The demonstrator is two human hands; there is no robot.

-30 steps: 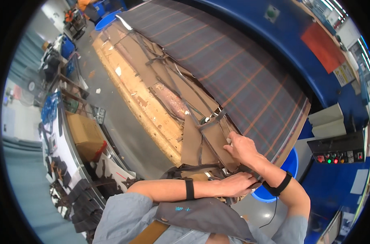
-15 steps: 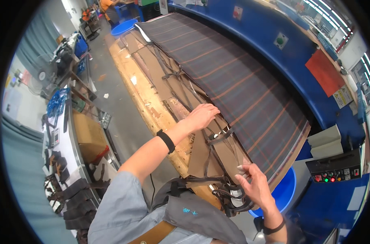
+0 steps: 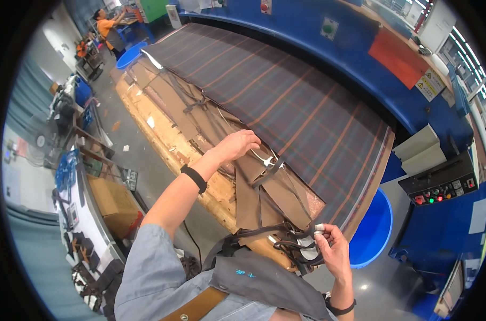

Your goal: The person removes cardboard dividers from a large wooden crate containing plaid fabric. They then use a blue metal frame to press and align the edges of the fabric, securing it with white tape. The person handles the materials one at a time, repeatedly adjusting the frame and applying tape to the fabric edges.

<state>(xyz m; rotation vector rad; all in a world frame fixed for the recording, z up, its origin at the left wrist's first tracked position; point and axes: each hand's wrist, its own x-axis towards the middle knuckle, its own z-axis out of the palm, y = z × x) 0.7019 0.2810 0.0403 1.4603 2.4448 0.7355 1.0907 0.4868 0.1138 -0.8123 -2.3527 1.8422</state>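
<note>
My left hand (image 3: pixel 238 144) reaches over a pile of narrow dark strips (image 3: pixel 272 174), its fingers bent and close together; what they hold, if anything, is hidden. Just beside its fingertips lies a white piece (image 3: pixel 263 159) among the strips. Nearer to me, my right hand (image 3: pixel 333 247) has thumb and fingers pinched together, with white covers on the fingertips. Looped dark strips (image 3: pixel 294 243) come right up to them; I cannot make out what is in the pinch. Under the strips lie flat brown sheets (image 3: pixel 248 203).
A dark striped sheet (image 3: pixel 307 101) covers the surface beyond the strips, beside a blue machine (image 3: pixel 302 32). A worn wooden edge (image 3: pixel 163 144) runs along the left. Blue tubs (image 3: pixel 374 230) stand at both ends. The control box (image 3: pixel 441 184) is at right. Another person (image 3: pixel 109 29) works far left.
My view has swung to the right, so the table sits further left. My right hand has come closer to the looped strips at the near end. My left hand stays over the strips.
</note>
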